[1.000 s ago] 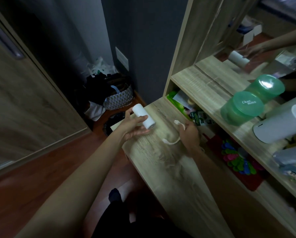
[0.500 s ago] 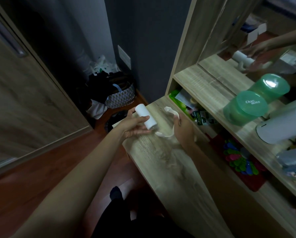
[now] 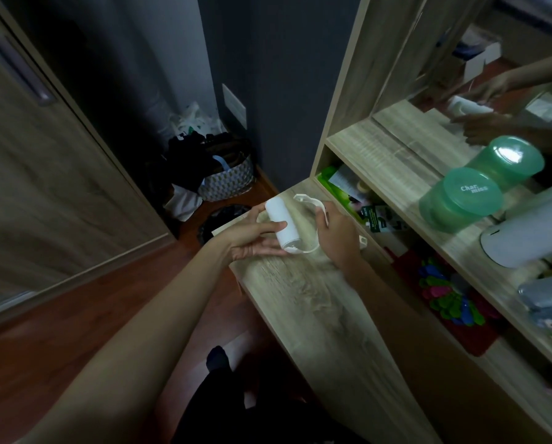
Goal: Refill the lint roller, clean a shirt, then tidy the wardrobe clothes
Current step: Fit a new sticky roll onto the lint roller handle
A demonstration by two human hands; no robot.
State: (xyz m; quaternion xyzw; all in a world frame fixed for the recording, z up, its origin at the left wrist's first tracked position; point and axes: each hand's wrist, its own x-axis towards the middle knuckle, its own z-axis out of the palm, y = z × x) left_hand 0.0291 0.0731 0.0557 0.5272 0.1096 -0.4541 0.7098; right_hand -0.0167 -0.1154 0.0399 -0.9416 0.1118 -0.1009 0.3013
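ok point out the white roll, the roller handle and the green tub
white roll (image 3: 276, 210), head view, upper end above the thumb
roller handle (image 3: 311, 201), head view, top curve of the thin white frame
green tub (image 3: 471, 191), head view, middle of its lid

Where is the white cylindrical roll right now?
In the head view, the white cylindrical roll is near centre, gripped by the left hand above the pale wooden counter, beside the white plastic roller frame.
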